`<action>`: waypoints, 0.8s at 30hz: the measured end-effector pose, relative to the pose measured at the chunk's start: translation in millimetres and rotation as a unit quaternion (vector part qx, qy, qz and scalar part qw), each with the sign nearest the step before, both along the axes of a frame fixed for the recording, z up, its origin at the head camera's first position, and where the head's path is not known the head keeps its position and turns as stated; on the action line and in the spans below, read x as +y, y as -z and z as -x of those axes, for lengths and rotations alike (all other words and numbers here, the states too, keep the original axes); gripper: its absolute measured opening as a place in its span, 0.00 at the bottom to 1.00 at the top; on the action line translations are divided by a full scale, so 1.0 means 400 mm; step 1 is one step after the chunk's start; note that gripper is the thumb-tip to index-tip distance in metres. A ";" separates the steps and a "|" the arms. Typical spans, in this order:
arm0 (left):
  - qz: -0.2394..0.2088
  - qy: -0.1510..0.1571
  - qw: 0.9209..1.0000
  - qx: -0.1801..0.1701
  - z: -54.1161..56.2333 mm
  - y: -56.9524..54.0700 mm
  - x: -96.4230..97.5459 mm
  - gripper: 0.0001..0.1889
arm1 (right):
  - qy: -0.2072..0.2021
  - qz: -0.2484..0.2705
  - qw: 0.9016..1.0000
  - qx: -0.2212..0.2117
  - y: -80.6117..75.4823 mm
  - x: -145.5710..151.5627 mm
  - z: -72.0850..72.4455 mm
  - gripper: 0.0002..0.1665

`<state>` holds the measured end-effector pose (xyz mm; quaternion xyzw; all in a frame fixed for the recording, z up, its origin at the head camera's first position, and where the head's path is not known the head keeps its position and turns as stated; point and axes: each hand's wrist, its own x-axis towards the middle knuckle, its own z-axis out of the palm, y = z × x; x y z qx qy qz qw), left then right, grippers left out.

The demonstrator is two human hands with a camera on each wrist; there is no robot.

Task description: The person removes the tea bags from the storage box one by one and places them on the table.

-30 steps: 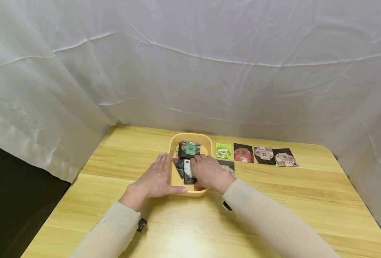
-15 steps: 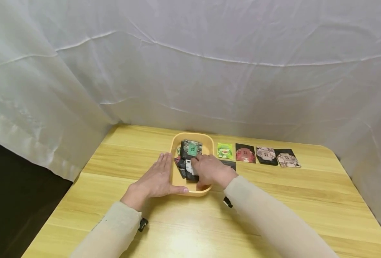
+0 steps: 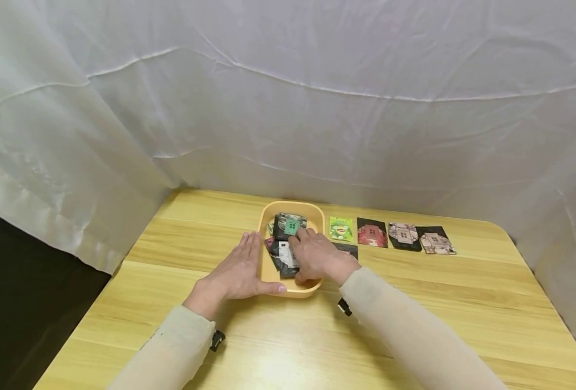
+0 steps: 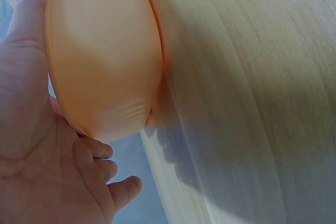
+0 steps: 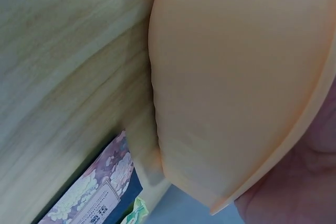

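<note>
A peach-orange plastic bin [image 3: 293, 205] stands near the far side of the table, with several tea bag packets inside. My left hand [image 3: 234, 275] lies along its left rim, fingers straight and thumb across the front corner. In the left wrist view the palm is against the bin's wall [image 4: 105, 61]. Reaching over the right rim, my right hand [image 3: 317, 257] grips a black tea bag packet [image 3: 286, 255] with a white label; its right part is hidden under the fingers. A black packet with a green label [image 3: 291, 225] lies just behind it.
Right of the bin lie a green-yellow tea packet [image 3: 341, 229], a red-and-black one [image 3: 372, 233] and two floral ones, the nearer being this one [image 3: 404, 236]. Another packet [image 3: 348, 249] is partly behind my right wrist. Grey cloth [image 3: 346, 135] hangs along the table's back.
The white-labelled packet shifts slightly under my right fingers and its label shows a little more now. My left hand stays at the bin's rim. The whole view drifts slightly.
</note>
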<state>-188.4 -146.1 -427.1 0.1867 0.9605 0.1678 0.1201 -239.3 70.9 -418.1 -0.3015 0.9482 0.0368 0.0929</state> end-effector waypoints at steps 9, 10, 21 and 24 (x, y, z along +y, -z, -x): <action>0.001 0.001 1.000 0.001 0.003 0.000 0.001 0.77 | 0.004 0.034 0.999 0.019 0.002 0.003 -0.002 0.58; 0.002 0.001 1.000 0.001 0.004 -0.001 0.002 0.77 | 0.006 0.036 0.999 0.020 0.002 0.003 -0.001 0.58; 0.004 -0.003 1.000 -0.011 0.002 -0.003 0.000 0.78 | 0.004 0.026 0.999 0.043 -0.035 0.017 -0.002 0.62; 0.001 -0.002 1.000 -0.013 0.001 -0.002 -0.001 0.77 | 0.002 0.034 0.998 0.044 -0.051 0.025 -0.002 0.61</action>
